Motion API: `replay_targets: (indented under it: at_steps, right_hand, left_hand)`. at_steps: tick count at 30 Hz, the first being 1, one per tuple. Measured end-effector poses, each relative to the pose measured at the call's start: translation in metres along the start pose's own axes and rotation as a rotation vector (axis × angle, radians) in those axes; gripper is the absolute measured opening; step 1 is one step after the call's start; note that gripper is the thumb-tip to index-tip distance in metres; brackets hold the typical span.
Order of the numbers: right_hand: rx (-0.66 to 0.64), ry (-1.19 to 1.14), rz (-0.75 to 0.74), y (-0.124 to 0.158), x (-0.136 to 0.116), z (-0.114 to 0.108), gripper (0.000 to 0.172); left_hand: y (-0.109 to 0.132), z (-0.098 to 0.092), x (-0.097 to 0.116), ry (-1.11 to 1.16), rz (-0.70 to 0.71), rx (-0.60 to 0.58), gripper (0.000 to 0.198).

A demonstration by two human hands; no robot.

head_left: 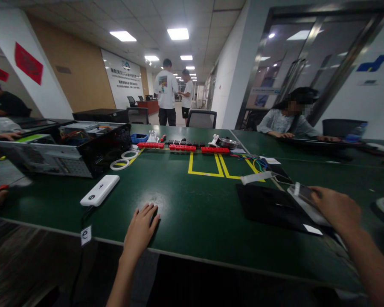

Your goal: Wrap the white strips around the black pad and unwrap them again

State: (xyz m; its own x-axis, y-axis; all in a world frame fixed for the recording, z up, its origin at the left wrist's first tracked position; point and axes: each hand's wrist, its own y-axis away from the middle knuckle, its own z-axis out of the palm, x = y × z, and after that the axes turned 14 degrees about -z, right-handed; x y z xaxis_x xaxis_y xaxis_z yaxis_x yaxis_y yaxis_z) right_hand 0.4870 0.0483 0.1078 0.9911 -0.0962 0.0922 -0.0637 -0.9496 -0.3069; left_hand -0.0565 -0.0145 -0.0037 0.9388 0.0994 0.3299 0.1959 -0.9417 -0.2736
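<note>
My left hand (pixel 141 228) lies flat on the green table (pixel 195 200) near its front edge, fingers stretched out and holding nothing. My right hand (pixel 334 207) rests at the right on a smartphone (pixel 302 192) that lies on top of a white power bank (pixel 310 211), fingers curled over it. A black pad (pixel 272 209) lies under and left of these. A white power bank (pixel 100 190) with a black cable sits to the left of my left hand.
An open computer case (pixel 60 149) stands at the left. Red strips (pixel 183 147), a blue tray (pixel 138 137), tape rolls (pixel 124 159), a metal bowl (pixel 228 143) and coloured wires (pixel 257 163) lie farther back. One person sits at the right, two stand in the corridor.
</note>
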Motion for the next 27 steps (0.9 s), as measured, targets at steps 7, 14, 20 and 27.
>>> replay_targets:
  at_steps: [7, 14, 20, 27]
  right_hand:
    - [0.211, 0.230, 0.005, 0.002, 0.000, 0.019, 0.043]
    - [0.236, -0.015, -0.605, -0.001, -0.031, 0.060, 0.039]
    - [0.083, -0.091, -0.635, 0.005, -0.068, 0.082, 0.043]
    - [0.024, -0.094, -0.743, 0.017, -0.125, 0.066, 0.048]
  left_hand:
    - [0.001, 0.001, 0.001, 0.008, -0.006, 0.015, 0.036]
    - [0.000, 0.004, -0.001, 0.011, 0.003, 0.028, 0.037]
    - [0.000, 0.006, -0.003, 0.027, 0.011, 0.040, 0.036]
    - [0.000, 0.006, -0.002, 0.014, 0.016, 0.041, 0.035]
